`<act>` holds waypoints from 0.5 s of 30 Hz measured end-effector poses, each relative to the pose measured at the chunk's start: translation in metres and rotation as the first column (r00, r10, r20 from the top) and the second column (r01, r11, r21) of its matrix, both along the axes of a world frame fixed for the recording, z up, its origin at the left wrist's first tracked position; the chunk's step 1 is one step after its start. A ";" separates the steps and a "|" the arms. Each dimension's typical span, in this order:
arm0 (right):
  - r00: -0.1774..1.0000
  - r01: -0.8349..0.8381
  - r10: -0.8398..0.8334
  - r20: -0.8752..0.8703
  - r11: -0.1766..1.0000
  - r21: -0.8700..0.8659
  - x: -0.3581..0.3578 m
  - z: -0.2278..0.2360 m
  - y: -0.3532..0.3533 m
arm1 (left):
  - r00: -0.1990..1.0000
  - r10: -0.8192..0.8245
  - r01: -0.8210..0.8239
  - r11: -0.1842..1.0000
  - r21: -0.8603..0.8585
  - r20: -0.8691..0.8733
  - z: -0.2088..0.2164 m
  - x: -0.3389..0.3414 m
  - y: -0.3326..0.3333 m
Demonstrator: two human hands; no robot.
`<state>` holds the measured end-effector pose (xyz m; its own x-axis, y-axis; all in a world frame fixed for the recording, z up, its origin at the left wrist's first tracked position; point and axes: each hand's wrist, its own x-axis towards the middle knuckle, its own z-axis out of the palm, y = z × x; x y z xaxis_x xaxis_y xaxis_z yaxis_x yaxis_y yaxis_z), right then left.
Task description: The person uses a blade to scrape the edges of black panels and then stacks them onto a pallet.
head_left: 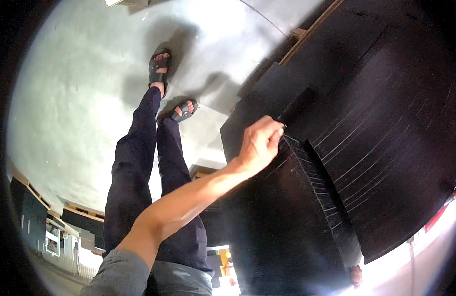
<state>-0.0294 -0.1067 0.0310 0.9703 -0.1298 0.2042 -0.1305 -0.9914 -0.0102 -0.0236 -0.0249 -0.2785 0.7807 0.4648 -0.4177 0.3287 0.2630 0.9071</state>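
From the lower left my left arm reaches across to a stack of black panels [282, 207]. My left hand [260, 140] is closed in a pinch at the upper end of a long narrow dark strip [319, 182]. This strip has pale cross marks and runs down to the right over the panels. At its lower end, near the bright glare, a small part of a hand [356, 275] shows, apparently my right hand, with its fingers closed on the strip. Most of that hand and its arm are out of view. A larger black panel [385, 148] with pale streaks lies right of the strip.
My feet in black sandals [160, 69] stand on a pale grey floor [80, 98]. A wooden edge [312, 32] runs along the far side of the stack. Dark panels on wooden pallets [82, 214] stand at the lower left. Something red [437, 217] shows at the right rim.
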 end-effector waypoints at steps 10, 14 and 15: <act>1.000 0.017 -0.016 -0.018 1.000 0.021 -0.003 -0.003 -0.004 | 0.999 -0.032 0.032 0.999 -0.014 0.012 0.005 -0.010 -0.002; 1.000 0.000 0.000 0.011 1.000 -0.019 0.008 0.012 0.002 | 0.986 -0.028 0.041 0.996 -0.075 0.167 0.043 0.009 -0.004; 1.000 0.009 -0.009 0.000 1.000 -0.009 0.002 0.009 -0.004 | 0.994 -0.079 0.080 0.997 -0.011 0.079 0.034 0.003 -0.002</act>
<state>-0.0276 -0.1104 0.0401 0.9691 -0.1366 0.2055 -0.1394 -0.9902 -0.0009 -0.0206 -0.0268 -0.2448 0.8456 0.3942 -0.3599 0.2771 0.2520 0.9272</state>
